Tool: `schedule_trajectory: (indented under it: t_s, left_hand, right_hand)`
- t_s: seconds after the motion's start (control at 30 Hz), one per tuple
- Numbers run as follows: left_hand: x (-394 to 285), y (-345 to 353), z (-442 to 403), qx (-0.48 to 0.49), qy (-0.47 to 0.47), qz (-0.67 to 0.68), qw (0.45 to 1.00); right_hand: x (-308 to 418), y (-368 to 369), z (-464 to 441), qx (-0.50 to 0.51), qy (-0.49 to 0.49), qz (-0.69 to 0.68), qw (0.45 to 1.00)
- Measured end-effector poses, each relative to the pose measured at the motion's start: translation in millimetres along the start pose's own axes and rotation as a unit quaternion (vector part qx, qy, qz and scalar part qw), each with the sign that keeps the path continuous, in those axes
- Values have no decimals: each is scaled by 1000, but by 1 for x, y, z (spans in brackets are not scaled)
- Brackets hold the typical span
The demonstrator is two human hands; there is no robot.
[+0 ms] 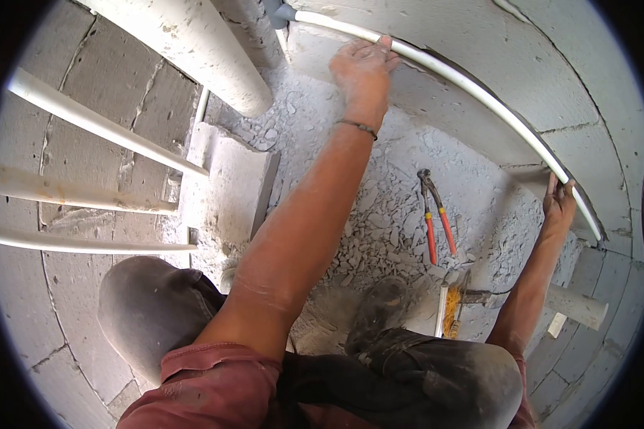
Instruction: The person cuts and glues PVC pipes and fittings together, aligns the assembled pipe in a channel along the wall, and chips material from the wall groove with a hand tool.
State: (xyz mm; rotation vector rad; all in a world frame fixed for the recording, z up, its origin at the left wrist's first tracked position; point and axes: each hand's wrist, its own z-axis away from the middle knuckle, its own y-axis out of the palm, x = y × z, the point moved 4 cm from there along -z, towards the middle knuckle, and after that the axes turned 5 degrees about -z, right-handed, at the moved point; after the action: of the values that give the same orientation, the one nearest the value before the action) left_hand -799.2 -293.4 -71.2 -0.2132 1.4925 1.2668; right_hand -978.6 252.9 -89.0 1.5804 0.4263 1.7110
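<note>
A long white pipe (472, 82) runs along a groove in the block wall, one end meeting a grey fitting (279, 13) at the top. My left hand (363, 71) grips the pipe near that fitting, its fingers curled at the pipe's edge. Further along, close to the pipe's lower right end, my right hand (559, 204) holds it from below with the fingertips against it. Part of each hand's grip is hidden behind the pipe or the hand itself. On the floor between my arms lie pincers (436, 218) with red and yellow handles.
Broken rubble (379, 236) covers the floor. A hammer (483, 297) and a yellow string bundle (451, 314) lie by my right knee. On the left, a thick white pipe (193, 53) and several thinner ones stand near a concrete block (225, 179). A short pipe (578, 307) is at right.
</note>
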Motion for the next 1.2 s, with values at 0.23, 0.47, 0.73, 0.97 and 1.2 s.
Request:
schedule_trajectory:
  t_s: [0.23, 0.47, 0.73, 0.97, 1.2]
  left_hand:
    - [-8, 1, 5, -3, 2, -61, 998]
    - [-60, -57, -18, -221, 361, -390, 818]
    - [-99, -77, -64, -182, 417, -449, 769]
    - [-92, -71, -73, -166, 392, -355, 832]
    - [-87, -79, -81, -180, 454, -593, 640]
  right_hand:
    - [-3, 15, 14, -40, -6, 1, 999]
    - [-1, 28, 27, -101, -12, 97, 990]
    - [1, 14, 17, -124, -6, 129, 984]
    - [2, 10, 10, -143, -15, 122, 982]
    - [-5, -16, 7, 1, 23, 246, 969]
